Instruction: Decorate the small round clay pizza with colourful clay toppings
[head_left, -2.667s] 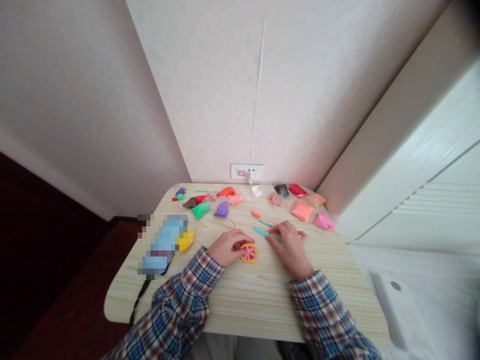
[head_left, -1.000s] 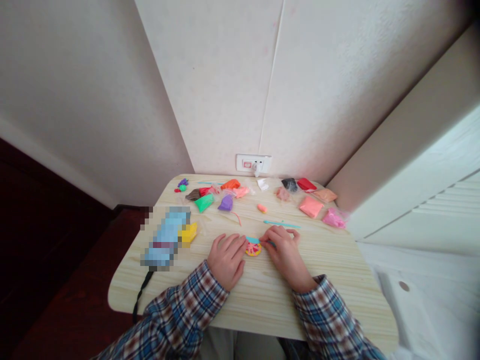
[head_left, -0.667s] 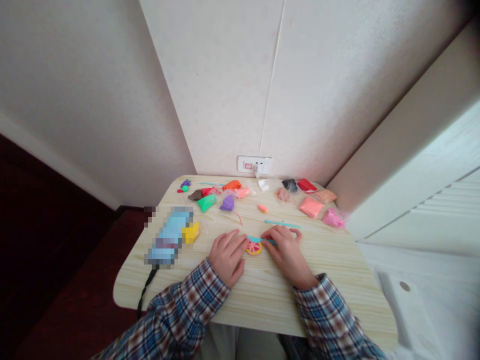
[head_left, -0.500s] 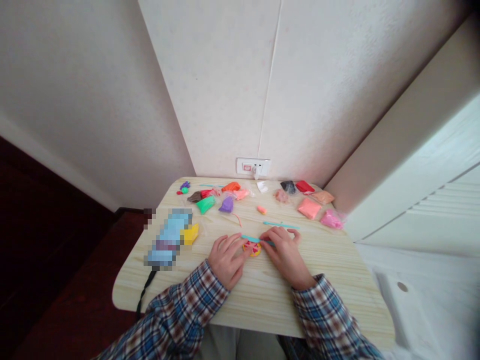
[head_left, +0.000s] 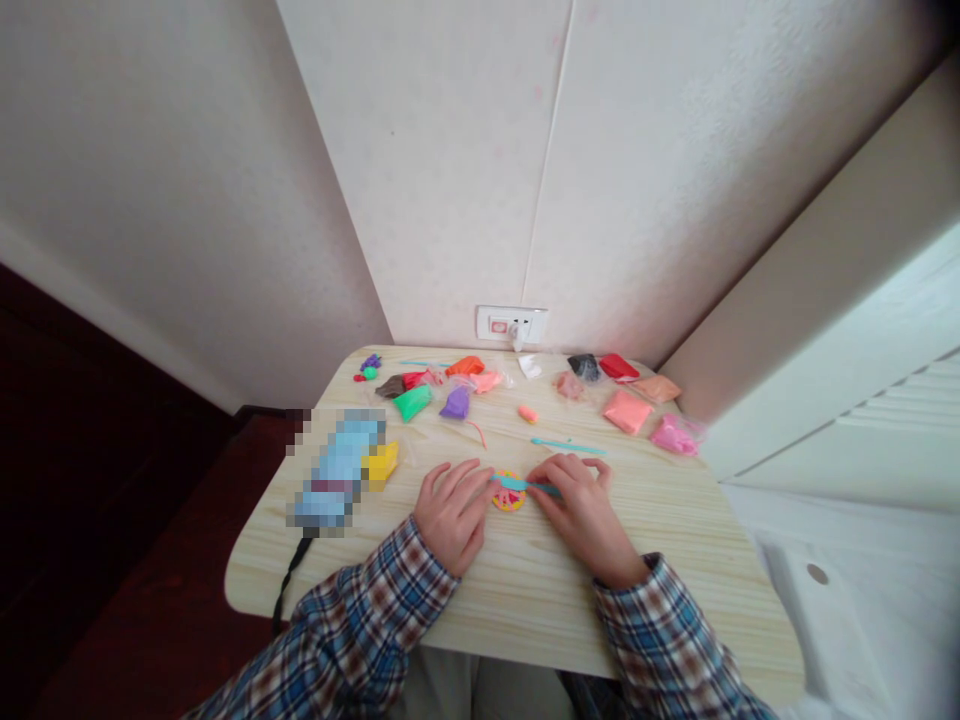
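Note:
A small round yellow clay disc with pink lines [head_left: 509, 495] lies on the pale wooden table [head_left: 525, 590] between my hands. My right hand [head_left: 581, 505] is closed round a teal modelling tool [head_left: 525, 485] whose blade lies across the disc. My left hand [head_left: 452, 508] rests flat on the table with its fingers spread, the fingertips touching the disc's left edge.
Packets of coloured clay line the back: green [head_left: 412, 402], purple [head_left: 455, 403], orange [head_left: 466, 366], black [head_left: 583, 366], red [head_left: 619, 366], peach [head_left: 627, 411], pink [head_left: 673, 435]. A second teal tool [head_left: 566, 445] and a yellow packet [head_left: 381, 464] lie nearby. A white cabinet [head_left: 840, 380] stands to the right.
My right hand brought the teal tool from the table beside the disc onto it. My left hand let go of the disc's top and flattened beside it.

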